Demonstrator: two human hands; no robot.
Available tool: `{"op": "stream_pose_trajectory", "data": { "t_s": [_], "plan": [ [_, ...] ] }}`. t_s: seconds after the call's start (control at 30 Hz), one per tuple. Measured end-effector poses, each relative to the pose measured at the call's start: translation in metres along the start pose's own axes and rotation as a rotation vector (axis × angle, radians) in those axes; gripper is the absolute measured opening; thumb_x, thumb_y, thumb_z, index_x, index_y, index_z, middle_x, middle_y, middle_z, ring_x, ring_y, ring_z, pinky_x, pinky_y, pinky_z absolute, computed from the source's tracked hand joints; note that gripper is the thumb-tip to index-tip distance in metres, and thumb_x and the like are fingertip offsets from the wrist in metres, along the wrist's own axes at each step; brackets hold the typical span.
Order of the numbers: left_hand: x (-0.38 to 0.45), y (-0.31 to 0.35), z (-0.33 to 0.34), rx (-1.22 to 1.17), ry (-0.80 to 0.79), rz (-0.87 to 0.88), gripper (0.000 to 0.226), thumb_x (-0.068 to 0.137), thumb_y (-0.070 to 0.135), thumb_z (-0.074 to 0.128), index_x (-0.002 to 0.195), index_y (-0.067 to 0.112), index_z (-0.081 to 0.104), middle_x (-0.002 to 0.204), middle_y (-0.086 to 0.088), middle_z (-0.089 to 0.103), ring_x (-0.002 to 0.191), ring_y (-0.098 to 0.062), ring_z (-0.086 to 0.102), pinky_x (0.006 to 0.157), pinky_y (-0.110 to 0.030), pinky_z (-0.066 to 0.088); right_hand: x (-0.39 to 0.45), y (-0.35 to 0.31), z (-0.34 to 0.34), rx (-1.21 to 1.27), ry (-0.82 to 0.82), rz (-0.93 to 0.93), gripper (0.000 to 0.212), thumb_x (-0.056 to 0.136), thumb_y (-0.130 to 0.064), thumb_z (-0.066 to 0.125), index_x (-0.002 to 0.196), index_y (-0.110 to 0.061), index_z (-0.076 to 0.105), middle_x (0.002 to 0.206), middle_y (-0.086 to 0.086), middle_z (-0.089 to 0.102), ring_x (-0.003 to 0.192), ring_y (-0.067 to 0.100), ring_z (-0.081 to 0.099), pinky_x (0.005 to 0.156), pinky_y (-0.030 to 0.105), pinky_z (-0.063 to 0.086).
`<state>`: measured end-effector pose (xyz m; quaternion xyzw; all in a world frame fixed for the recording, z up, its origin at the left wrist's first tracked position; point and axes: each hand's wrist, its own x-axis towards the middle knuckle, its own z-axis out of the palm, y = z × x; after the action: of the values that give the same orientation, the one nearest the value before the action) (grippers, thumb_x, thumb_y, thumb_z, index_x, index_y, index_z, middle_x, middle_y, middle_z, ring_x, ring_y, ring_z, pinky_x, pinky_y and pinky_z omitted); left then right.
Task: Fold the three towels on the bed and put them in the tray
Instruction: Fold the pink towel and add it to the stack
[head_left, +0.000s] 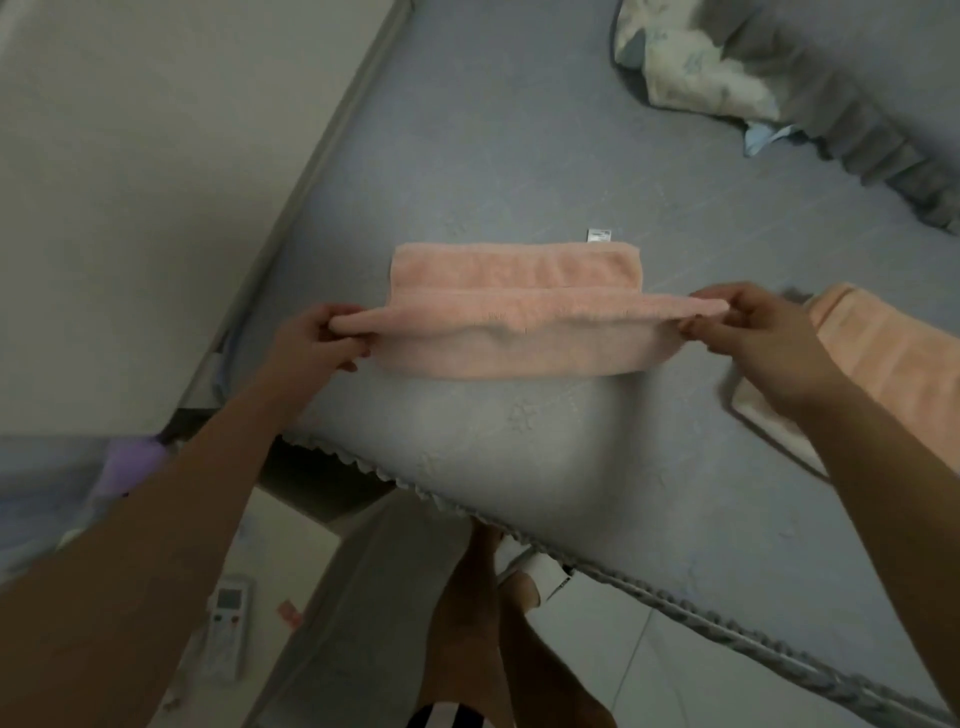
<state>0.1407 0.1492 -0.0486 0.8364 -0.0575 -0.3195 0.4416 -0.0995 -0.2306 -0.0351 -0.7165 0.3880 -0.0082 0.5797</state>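
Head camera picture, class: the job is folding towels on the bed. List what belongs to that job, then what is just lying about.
Job:
left hand
right hand
pink towel, pinched at both ends
second towel, at right
bed

Lying about:
crumpled bedding
remote control on floor
purple item

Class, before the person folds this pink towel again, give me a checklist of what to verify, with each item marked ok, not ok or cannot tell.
1. Left hand pinches the left end of the pink towel: ok.
2. Right hand pinches the right end: ok.
3. Held edge is stretched roughly straight between the hands: ok.
4. Bed beyond the towel is free for laying it down: ok.
5. Second towel is folded: cannot tell, partly hidden by the right arm.
6. Tray is within reach: cannot tell, none in view.
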Motion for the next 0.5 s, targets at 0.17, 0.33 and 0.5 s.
{"op": "stream_pose_trajectory", "data": {
  "t_s": [0.17, 0.33, 0.5],
  "plan": [
    [0.074, 0.012, 0.012, 0.242, 0.108, 0.075, 0.01, 0.093, 0.012, 0.057, 0.095, 0.011, 0.067, 0.067, -0.003, 0.051, 0.056, -0.006, 0.044, 0.049, -0.022, 0.036, 0.071, -0.004, 0.008, -0.407, 0.134, -0.015, 0.012, 0.086, -0.032, 0.067, 0.087, -0.02, 0.067, 0.073, -0.001, 0.064, 0.062, 0.008, 0.059, 0.058, 0.02, 0.044],
    [0.142, 0.007, 0.039, 0.276, 0.107, -0.02, 0.02, 0.097, 0.025, 0.052, 0.101, 0.012, 0.066, 0.085, -0.007, 0.058, 0.078, -0.015, 0.05, 0.054, -0.026, 0.035, 0.132, 0.014, 0.026, -0.485, 0.233, 0.071, 0.014, 0.087, -0.034, 0.061, 0.087, -0.021, 0.067, 0.079, 0.005, 0.063, 0.078, 0.021, 0.057, 0.071, 0.027, 0.036],
    [0.18, -0.011, 0.06, 0.254, 0.174, -0.024, 0.018, 0.096, 0.03, 0.052, 0.085, 0.017, 0.057, 0.067, 0.002, 0.047, 0.061, -0.009, 0.041, 0.053, -0.025, 0.033, 0.159, 0.057, 0.048, -0.469, 0.281, 0.241, 0.028, 0.088, -0.034, 0.057, 0.103, -0.012, 0.069, 0.085, 0.004, 0.063, 0.084, 0.023, 0.059, 0.074, 0.029, 0.041]
  ]
}}
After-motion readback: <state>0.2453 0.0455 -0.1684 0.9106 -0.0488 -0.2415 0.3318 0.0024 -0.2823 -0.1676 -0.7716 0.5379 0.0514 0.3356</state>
